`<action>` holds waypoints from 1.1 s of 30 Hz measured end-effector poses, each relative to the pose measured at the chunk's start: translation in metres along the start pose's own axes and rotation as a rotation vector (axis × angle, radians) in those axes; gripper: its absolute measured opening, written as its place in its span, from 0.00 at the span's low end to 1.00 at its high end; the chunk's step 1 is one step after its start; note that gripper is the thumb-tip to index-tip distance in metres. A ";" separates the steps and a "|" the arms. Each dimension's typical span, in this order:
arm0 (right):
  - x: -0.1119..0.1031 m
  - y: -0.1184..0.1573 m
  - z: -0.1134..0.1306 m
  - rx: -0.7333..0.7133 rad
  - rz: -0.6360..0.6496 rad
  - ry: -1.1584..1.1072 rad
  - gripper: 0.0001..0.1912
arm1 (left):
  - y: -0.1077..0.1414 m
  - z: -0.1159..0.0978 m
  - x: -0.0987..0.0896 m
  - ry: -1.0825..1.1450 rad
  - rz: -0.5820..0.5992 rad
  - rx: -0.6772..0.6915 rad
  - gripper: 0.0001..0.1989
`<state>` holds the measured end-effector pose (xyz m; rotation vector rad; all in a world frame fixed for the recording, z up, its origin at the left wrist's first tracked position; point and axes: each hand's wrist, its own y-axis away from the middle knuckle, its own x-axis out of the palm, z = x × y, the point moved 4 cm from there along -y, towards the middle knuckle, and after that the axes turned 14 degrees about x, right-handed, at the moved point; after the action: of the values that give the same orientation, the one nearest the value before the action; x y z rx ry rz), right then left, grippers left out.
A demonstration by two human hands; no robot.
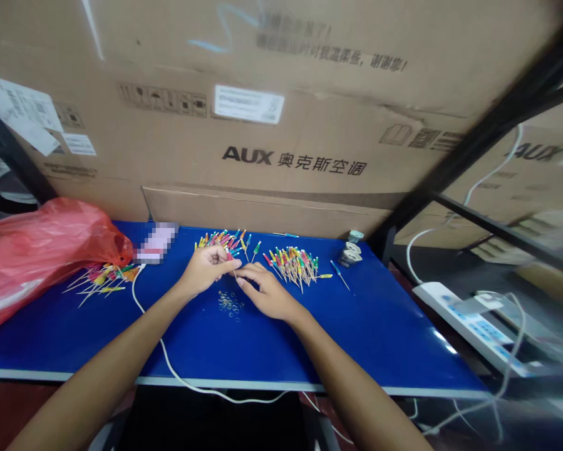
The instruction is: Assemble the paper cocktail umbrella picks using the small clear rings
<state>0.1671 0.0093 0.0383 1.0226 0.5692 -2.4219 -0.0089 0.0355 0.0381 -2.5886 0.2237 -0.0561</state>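
Above the middle of the blue table, my left hand (208,268) pinches a folded red paper cocktail umbrella (229,254) between thumb and fingers. My right hand (268,291) meets it from the other side, its thumb and fingertips closed at the umbrella's thin stick. Below the hands lie several small clear rings (229,304), like tiny rubber bands. A pile of colourful folded umbrellas (222,239) sits behind my left hand, partly covered by it. Another pile of folded umbrellas (293,263) is beyond my right hand, with a single blue one (338,272) apart on its right.
A red plastic bag (51,244) lies at the left, with more umbrellas (103,279) beside it. A blurred-out phone (157,243) has a white cable (168,360) running over the front edge. Small pale objects (351,252) stand back right. A large cardboard box (285,138) rises behind; a power strip (473,326) is at right.
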 end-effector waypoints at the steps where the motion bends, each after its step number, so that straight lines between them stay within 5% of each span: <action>1: 0.000 0.001 -0.001 -0.003 0.002 0.065 0.15 | -0.001 -0.001 -0.004 -0.016 -0.035 0.010 0.19; 10: 0.006 0.005 -0.006 -0.096 0.066 0.370 0.13 | -0.002 -0.002 -0.006 -0.058 -0.057 0.003 0.19; 33: 0.015 0.005 0.001 -0.134 0.034 0.462 0.12 | -0.002 -0.002 -0.003 -0.065 0.010 0.030 0.20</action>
<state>0.1596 0.0012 0.0273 1.5270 0.8442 -2.0849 -0.0116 0.0365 0.0408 -2.5545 0.2109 0.0283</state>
